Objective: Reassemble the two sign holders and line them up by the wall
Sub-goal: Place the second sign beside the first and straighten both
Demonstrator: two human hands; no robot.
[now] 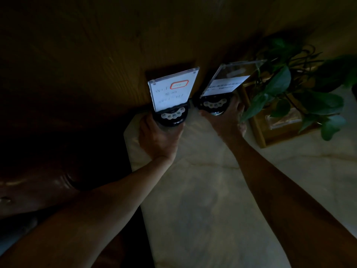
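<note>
Gripping the black bases: left hand (157, 136) on left sign holder (172, 93), right hand (225, 120) on right sign holder (224, 88), lettering unreadable.

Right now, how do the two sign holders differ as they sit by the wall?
The left sign holder has white paper filling its panel, with a red-outlined box near the top; the right sign holder has paper only in the lower part, clear above. The left one faces the camera more squarely; the right leans away rightward, toward the plant. Both have round black bases, each held by a hand: left hand, right hand.
</note>
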